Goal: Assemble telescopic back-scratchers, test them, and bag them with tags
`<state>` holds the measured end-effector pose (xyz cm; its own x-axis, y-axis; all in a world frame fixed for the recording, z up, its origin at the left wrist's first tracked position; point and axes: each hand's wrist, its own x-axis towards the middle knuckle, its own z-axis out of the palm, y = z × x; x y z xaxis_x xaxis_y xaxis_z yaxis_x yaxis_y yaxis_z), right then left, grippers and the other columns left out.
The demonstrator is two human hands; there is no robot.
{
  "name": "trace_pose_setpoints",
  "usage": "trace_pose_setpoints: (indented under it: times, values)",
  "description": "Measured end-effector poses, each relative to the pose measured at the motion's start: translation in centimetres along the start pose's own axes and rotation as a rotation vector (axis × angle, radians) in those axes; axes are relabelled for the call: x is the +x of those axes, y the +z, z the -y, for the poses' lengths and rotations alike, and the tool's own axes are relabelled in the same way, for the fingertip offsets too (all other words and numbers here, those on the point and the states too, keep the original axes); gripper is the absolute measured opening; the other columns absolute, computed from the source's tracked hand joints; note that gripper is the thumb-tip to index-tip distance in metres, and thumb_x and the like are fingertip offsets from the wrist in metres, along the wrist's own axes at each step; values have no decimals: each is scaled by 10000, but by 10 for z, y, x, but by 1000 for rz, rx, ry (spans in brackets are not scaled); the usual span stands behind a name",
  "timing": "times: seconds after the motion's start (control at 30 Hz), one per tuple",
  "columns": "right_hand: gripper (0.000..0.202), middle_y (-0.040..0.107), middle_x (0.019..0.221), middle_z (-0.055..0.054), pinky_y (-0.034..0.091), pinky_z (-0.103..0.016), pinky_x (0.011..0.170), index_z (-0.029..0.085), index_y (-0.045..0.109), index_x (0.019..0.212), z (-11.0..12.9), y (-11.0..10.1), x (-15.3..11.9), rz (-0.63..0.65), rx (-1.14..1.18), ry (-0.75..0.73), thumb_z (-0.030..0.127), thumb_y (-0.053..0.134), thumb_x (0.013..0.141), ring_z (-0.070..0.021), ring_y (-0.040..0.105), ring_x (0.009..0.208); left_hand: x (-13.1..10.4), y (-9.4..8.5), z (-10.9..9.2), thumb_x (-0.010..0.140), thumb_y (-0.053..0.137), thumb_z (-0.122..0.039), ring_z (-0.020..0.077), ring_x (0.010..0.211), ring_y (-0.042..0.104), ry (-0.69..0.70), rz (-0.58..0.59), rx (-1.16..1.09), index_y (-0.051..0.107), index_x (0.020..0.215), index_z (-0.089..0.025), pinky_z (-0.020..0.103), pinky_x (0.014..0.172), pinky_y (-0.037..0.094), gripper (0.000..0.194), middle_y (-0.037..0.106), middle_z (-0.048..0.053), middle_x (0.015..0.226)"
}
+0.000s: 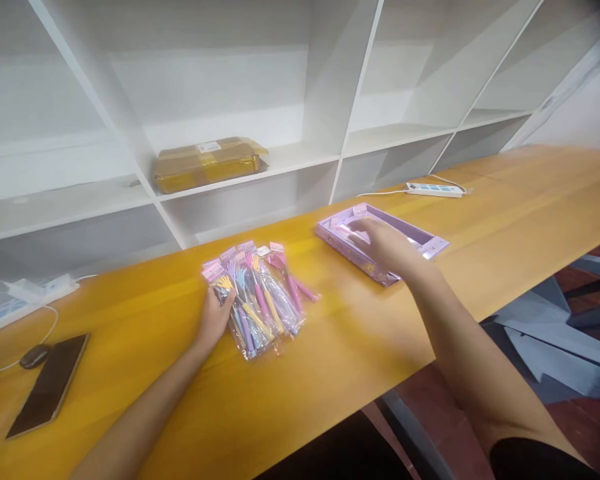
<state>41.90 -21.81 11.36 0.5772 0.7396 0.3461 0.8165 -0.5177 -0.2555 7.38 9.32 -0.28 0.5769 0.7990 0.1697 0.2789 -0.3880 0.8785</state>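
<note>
Several hand-shaped back scratchers in yellow, pink, blue and purple lie bunched on the table, each in a clear plastic bag with a pink header card. My left hand grips the left edge of this bunch, thumb on top of a bag and the other fingers partly hidden. To the right stands a shallow purple box, open at the top. Over it, slightly blurred, is my right hand, its fingers apart and nothing visible in them. A clear bag with a pale card shows inside the box at its far left corner.
A taped brown parcel rests on the white shelf behind the table. Power strips lie at the back right and far left. A dark mouse pad with a mouse is at the left.
</note>
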Motion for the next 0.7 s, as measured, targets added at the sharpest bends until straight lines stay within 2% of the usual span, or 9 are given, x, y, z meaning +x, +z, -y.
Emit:
trace_pose_setpoints:
  times: [0.07, 0.1, 0.17, 0.23, 0.33, 0.43, 0.57, 0.7]
  values:
    - [570, 625, 1490, -235, 449, -524, 1150, 136, 562, 1519, -48, 8, 16, 133, -144, 210, 474, 523, 1062, -390, 606, 1346, -2, -2, -3, 934, 663, -651, 351, 1293, 607, 14, -27, 37, 564, 1253, -196, 563, 1164, 450, 565, 645, 151, 1294]
    - [609, 613, 1479, -293, 467, -516, 1119, 68, 570, 1495, -66, 15, 20, 183, -162, 254, 451, 596, 1022, -409, 624, 1314, -3, -4, -3, 932, 661, -649, 368, 1338, 568, 29, -42, 73, 560, 1295, -186, 587, 1188, 422, 597, 617, 165, 1325]
    - [546, 645, 1404, -334, 504, -451, 1043, 13, 642, 1383, -89, 32, 22, 267, -174, 292, 383, 651, 982, -390, 682, 1211, -4, -9, -2, 934, 648, -652, 403, 1441, 468, 67, -85, 183, 496, 1442, -158, 630, 1240, 350, 724, 545, 204, 1426]
    - [422, 708, 1301, -304, 514, -390, 978, 37, 701, 1281, -99, 47, 20, 322, -163, 297, 326, 640, 981, -343, 717, 1121, -2, -13, 1, 955, 608, -652, 422, 1503, 396, 107, -118, 288, 378, 1574, -131, 651, 1267, 302, 841, 487, 235, 1502]
    - [293, 761, 1188, -249, 500, -348, 940, 87, 731, 1193, -102, 59, 23, 367, -140, 313, 255, 611, 985, -297, 729, 1069, 1, -16, 8, 996, 543, -632, 423, 1517, 383, 147, -121, 325, 281, 1646, -116, 654, 1274, 296, 870, 473, 249, 1524]
    - [246, 766, 1122, -255, 499, -341, 905, 79, 723, 1130, -99, 63, 34, 351, -122, 365, 232, 616, 969, -298, 732, 1027, 1, -15, 11, 1030, 490, -627, 418, 1532, 368, 186, -103, 340, 229, 1673, -105, 652, 1281, 289, 869, 432, 267, 1568]
    - [421, 732, 1120, -308, 511, -380, 867, 11, 621, 1288, -93, 54, 49, 203, -113, 475, 303, 567, 991, -345, 725, 1004, -4, -12, 11, 1066, 429, -605, 404, 1532, 372, 217, -68, 372, 266, 1665, -93, 649, 1280, 297, 806, 421, 277, 1580]
    - [550, 718, 1188, -261, 533, -405, 851, 61, 476, 1484, -76, 35, 48, 45, -65, 510, 360, 460, 1023, -336, 719, 977, -6, -12, 10, 1076, 418, -587, 394, 1531, 376, 225, -58, 377, 302, 1658, -124, 640, 1282, 300, 753, 429, 253, 1578]
